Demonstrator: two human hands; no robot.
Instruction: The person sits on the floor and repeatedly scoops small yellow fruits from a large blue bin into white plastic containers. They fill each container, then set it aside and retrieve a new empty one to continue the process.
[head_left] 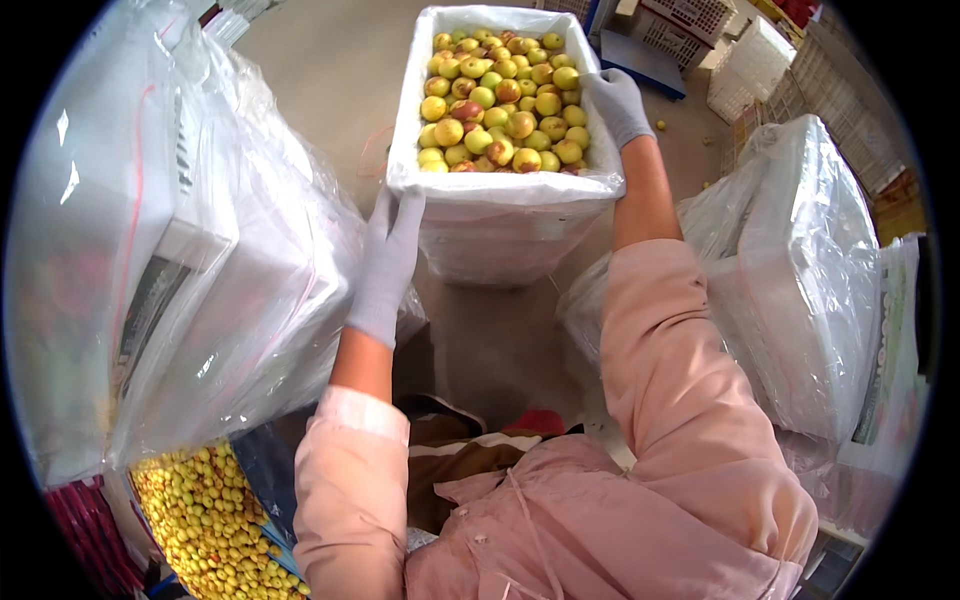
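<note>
A white box [515, 225] lined with thin plastic stands in front of me, filled to near its rim with round yellow-green, brown-blotched fruits that look like jujubes [510, 115]. My left hand [390, 250], in a pale grey glove, grips the box at its near left corner; the fingertips are partly hidden by the rim. On the far right side my right hand [618, 105], gloved the same way, is closed over the rim, thumb inward. The plastic liner folds over the rim at both hands.
Plastic-wrapped white boxes [260, 310] are stacked at my left, and another wrapped stack [800, 290] stands at my right. A heap of yellow fruit [215, 520] lies at the lower left. A blue platform [642, 65] and crates [685, 25] are at the far right.
</note>
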